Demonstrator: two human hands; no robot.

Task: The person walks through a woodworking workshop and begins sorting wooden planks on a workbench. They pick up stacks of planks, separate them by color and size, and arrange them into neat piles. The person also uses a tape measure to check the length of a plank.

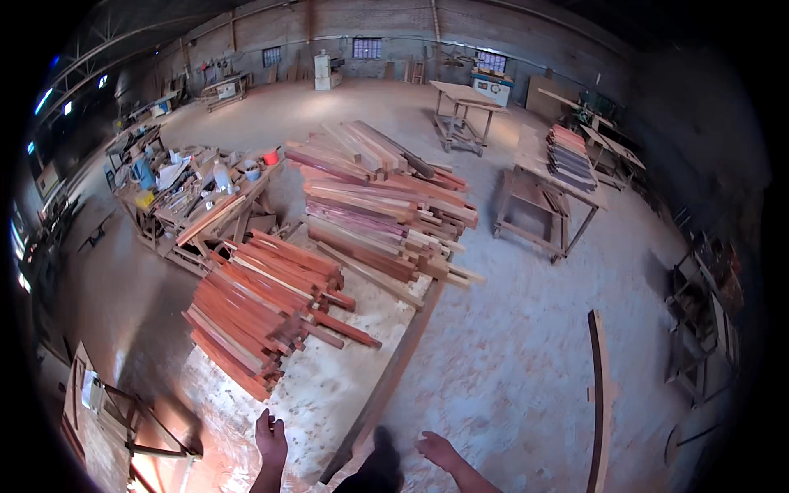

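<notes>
My left hand (pixel 272 442) hangs at the lower middle, holding nothing, its thumb and fingers slightly apart. It is nearest to a stack of reddish-brown wood strips (pixel 251 300), whose cut ends face it. Under the strips lies a pale, dusty board (pixel 320 404). My right hand (pixel 438 449) is also without anything in it, over the floor right of the board's dark edge (pixel 386 361), with fingers loosely stretched to the left. Beyond the reddish strips, a larger stack of mixed lumber (pixel 366 222) sits on the same board.
A cluttered workbench (pixel 177 209) with a red bucket (pixel 270 156) stands at the left. Wooden trestle tables (pixel 534 209) stand to the right, one bearing stacked slats (pixel 570 160). A long curved beam (pixel 600 403) lies on the floor at the right. Machines line the far wall.
</notes>
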